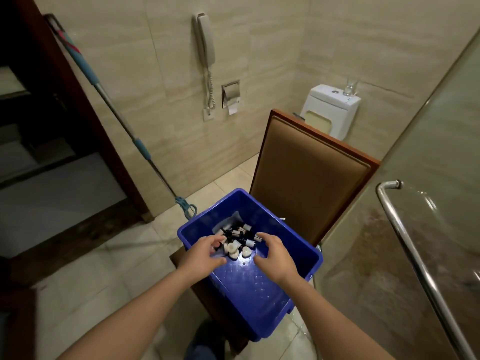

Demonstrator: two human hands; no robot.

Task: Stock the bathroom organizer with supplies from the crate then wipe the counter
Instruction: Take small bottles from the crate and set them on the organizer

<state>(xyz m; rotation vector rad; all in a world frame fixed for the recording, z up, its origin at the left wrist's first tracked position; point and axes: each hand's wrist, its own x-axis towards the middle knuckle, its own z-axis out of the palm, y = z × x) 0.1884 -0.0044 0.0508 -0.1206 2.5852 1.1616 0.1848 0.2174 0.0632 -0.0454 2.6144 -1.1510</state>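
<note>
The left hand (204, 252) and right hand (276, 255) are held inside one crate (262, 315), fingers curled; whether anything is gripped cannot be told. The bottles (240, 236) are heaped between the fingertips and at 12 o'clock of them, too jumbled to count. The crate is borne by one chair (309, 183).

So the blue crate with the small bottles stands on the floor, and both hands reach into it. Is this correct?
Not quite. The blue crate does not stand on the floor; it rests on the seat of the brown chair, as the head view shows. The rest holds: small bottles lie in it, and the left hand and right hand both reach into it.
</note>
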